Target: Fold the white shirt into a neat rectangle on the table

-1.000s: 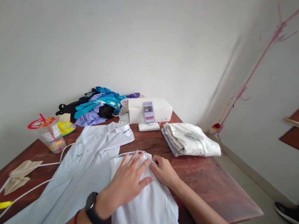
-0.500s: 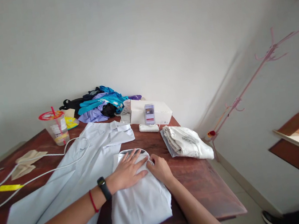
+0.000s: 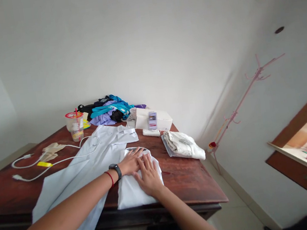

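A folded white shirt point(image 3: 135, 191) lies near the front edge of the wooden table point(image 3: 187, 180). My left hand point(image 3: 130, 162), with a dark watch on its wrist, rests flat near the shirt's collar end. Beside it my right hand point(image 3: 149, 176) lies flat on the cloth, fingers stretched and partly overlapping the left fingertips. Neither hand grips anything. To the left another white shirt point(image 3: 92, 168) is spread out, its lower end hanging over the front edge; my left forearm crosses it.
Folded patterned white cloth point(image 3: 184, 145) lies at the right. Behind stand a white box point(image 3: 165, 119) and a heap of clothes point(image 3: 110, 109). At the left are a plastic cup point(image 3: 76, 129) and a white cable point(image 3: 37, 177). A pink coat rack point(image 3: 242, 101) leans near the wall.
My right hand has gone from pinching the folded shirt's right edge to lying flat on top of it. The left hand stays flat on the shirt. The view has pulled back.
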Demonstrator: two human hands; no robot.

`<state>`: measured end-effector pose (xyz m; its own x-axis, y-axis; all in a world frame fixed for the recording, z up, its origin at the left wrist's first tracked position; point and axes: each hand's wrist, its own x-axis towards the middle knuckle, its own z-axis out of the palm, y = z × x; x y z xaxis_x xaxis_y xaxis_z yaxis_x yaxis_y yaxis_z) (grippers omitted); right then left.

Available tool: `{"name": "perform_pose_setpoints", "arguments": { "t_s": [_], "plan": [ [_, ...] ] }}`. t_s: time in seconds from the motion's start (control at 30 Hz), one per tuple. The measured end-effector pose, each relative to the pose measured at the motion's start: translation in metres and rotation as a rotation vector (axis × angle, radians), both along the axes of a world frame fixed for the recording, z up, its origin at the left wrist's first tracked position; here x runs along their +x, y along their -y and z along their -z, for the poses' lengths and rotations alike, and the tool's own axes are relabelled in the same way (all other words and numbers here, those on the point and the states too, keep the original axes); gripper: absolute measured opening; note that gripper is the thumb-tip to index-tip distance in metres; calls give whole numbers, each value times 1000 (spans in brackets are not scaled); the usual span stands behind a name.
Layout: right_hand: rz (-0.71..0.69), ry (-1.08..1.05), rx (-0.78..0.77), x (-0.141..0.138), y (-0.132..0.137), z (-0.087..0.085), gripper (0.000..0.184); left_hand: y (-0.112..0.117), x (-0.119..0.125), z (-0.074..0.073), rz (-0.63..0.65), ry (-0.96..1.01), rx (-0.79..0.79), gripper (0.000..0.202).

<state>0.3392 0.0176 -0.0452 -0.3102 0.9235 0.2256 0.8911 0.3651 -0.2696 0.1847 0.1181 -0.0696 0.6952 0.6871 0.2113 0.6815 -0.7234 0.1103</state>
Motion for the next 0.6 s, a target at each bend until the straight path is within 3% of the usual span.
{"name": "perform_pose_setpoints", "arguments": {
  "t_s": [0.17,0.37,0.6],
  "plan": [
    [95,20,-80,1,0,17,78,1,1,-1,-18,27,-48,56],
    [225,-37,-190,-1,2,15,95,11,6,-12,-84,50,-75,52],
    [220,-29,-242,-2,2,11,102,20,8,-12,-130,105,-38,51]
  ]
}}
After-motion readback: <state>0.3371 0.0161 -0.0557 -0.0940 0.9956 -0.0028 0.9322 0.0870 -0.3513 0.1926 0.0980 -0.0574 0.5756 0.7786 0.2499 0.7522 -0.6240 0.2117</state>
